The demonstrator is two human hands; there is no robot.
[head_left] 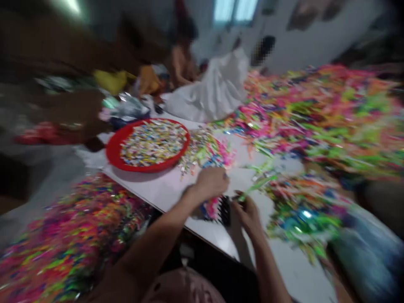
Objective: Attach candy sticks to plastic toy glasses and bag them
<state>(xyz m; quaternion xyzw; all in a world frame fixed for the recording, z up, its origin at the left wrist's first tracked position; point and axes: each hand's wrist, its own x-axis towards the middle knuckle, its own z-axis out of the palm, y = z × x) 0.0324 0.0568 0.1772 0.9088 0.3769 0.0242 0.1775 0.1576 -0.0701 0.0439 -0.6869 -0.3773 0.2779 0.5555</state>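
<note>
My left hand [212, 183] is closed above the white tabletop, its fingers curled; whatever lies in them is hidden and blurred. To its right, my right hand [248, 210] pinches a light green strip [258, 185] that points up and away to the right. Between the two hands stands a black toothed piece [224, 210], like a comb or a row of pegs. Pink and blue bits [211, 209] lie against its left side, just below my left hand. Motion blur softens all the small parts.
A red basin [115, 158] full of small multicoloured pieces stands on the white table [217, 237]. Neon strips [328, 113] are heaped at right, more [303, 210] nearer. Another colourful pile [69, 235] lies low at left. A person [181, 63] sits behind a white sack [214, 90].
</note>
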